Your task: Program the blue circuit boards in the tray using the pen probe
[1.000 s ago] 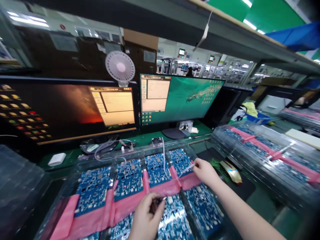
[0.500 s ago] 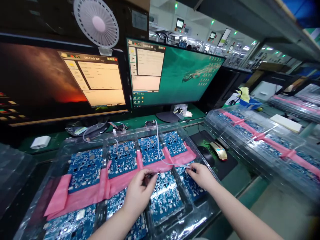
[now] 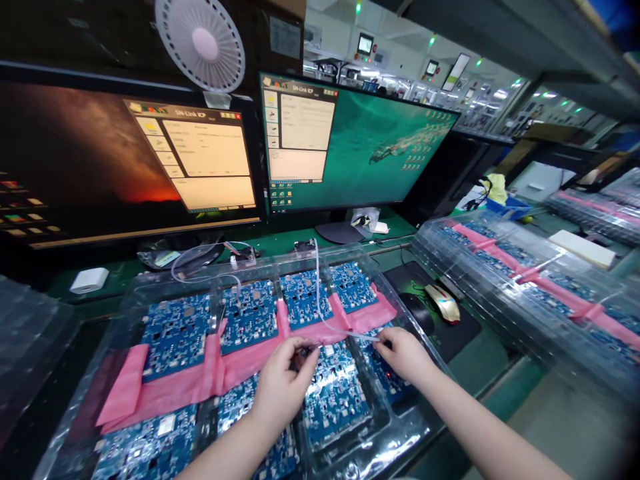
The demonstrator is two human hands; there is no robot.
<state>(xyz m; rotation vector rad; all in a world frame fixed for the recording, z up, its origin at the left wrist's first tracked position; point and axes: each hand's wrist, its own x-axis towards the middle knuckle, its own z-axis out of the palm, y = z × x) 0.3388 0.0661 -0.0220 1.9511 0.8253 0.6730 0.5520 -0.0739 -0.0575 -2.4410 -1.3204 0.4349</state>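
A clear plastic tray (image 3: pixel 345 467) holds several blue circuit boards, with a pink strip (image 3: pixel 250 357) lying across them. My left hand (image 3: pixel 283 380) is over the front middle boards, its thumb and forefinger curled round something dark that I cannot make out. Between the fingers of my right hand (image 3: pixel 403 353) is the end of a white cable (image 3: pixel 319 293), held above the front right board (image 3: pixel 387 373). A small red light shows on that board. The cable runs back to a small connector board (image 3: pixel 305 247) behind the tray.
Two monitors (image 3: pixel 360 147) stand behind the tray, with a fan (image 3: pixel 203 43) above. On the right are a gold mouse (image 3: pixel 443 303) on a black mat (image 3: pixel 463 333) and another tray of boards (image 3: pixel 430 233). A white adapter (image 3: pixel 90 280) lies at left.
The view has shifted slightly, moving the scene a little to the right. The red light on the front right board now shows beside my right hand. Both hands keep nearly the same pose.
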